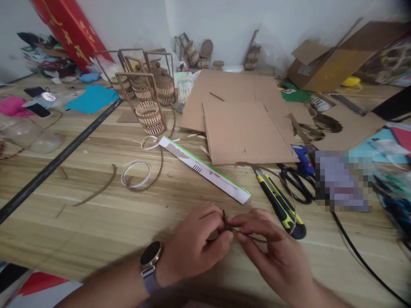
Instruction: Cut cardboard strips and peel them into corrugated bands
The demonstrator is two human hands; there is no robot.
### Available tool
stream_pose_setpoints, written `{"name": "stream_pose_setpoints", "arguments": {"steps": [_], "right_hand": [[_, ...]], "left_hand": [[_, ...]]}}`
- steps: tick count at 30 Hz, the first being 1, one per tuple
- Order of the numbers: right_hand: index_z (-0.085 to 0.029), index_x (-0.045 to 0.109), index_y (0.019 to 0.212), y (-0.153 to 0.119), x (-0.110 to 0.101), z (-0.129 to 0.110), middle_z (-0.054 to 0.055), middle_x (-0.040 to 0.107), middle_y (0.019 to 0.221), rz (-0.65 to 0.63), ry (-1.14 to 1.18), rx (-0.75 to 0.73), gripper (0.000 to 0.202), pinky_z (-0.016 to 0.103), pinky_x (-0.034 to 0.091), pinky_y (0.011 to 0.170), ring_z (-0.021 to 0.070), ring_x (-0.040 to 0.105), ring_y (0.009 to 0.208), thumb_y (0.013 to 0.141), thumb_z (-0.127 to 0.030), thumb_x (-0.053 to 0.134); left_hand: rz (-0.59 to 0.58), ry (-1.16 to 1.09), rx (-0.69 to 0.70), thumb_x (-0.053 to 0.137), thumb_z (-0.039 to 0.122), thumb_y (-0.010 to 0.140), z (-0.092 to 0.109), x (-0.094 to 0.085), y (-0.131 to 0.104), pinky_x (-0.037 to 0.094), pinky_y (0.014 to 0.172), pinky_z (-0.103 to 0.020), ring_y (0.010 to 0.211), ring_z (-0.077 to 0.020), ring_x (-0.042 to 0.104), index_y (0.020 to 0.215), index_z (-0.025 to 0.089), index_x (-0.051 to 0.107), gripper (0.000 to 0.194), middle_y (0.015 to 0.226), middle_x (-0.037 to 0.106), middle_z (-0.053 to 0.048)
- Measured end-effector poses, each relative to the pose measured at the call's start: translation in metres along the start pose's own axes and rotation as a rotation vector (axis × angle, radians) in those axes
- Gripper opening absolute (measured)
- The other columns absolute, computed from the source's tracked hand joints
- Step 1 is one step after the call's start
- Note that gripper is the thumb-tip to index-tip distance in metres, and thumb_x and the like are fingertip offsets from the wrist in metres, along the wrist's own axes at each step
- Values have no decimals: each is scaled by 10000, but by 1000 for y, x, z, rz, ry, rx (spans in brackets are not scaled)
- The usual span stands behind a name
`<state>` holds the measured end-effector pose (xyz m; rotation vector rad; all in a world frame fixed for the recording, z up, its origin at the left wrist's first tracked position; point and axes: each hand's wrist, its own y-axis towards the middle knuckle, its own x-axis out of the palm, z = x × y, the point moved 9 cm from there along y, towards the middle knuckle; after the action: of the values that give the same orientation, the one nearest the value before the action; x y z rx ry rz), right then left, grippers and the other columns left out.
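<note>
Near the table's front edge, my left hand is closed in a pinch on a small dark brown woven piece, mostly hidden by the fingers. My right hand pinches a thin brown strip close beside it. From the right hand the strip loops up and back over a yellow and black utility knife. Just beyond the hands lies a long white folded card strip with a green edge. A white ring of tape and a brown braided cord are further left.
Small bamboo baskets with tall handles stand at back left. Cardboard sheets cover the middle back. Black-handled scissors, a blue glue gun and a black cable lie at right. An open carton stands behind.
</note>
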<state>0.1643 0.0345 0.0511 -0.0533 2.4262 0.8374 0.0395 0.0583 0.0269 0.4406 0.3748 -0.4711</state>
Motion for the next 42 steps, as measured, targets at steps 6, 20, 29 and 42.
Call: {"name": "stream_pose_setpoints", "arguments": {"steps": [6,20,29,42], "right_hand": [[-254,595,933,2,0,-5,12,761,889,-2,-2,-31,148,301,590,738,164,732,824,883,-115,597],[-269,592,898,6,4,-10,-10,776,840,-63,-61,-72,159,340,588,750,168,738,729,884,-113,571],[-271,589,905,1,0,0,-8,770,834,-12,-33,12,112,318,571,741,168,729,757,894,-159,589],[-270,597,951,3,3,-9,-3,772,885,-19,-86,-68,103,313,582,738,166,742,806,904,-181,618]], "left_hand": [[-6,-30,-8,502,166,939,-1,0,0,430,747,-264,823,-149,544,781,194,487,161,845,563,-20],[-28,42,22,448,112,911,2,2,0,433,708,-273,803,-162,533,733,211,429,205,804,560,-32],[-22,12,6,467,125,906,1,2,0,432,715,-265,798,-155,541,734,208,438,193,814,567,-23],[16,13,-6,487,112,917,0,-1,0,448,763,-262,840,-153,563,768,199,477,172,862,586,-29]]}}
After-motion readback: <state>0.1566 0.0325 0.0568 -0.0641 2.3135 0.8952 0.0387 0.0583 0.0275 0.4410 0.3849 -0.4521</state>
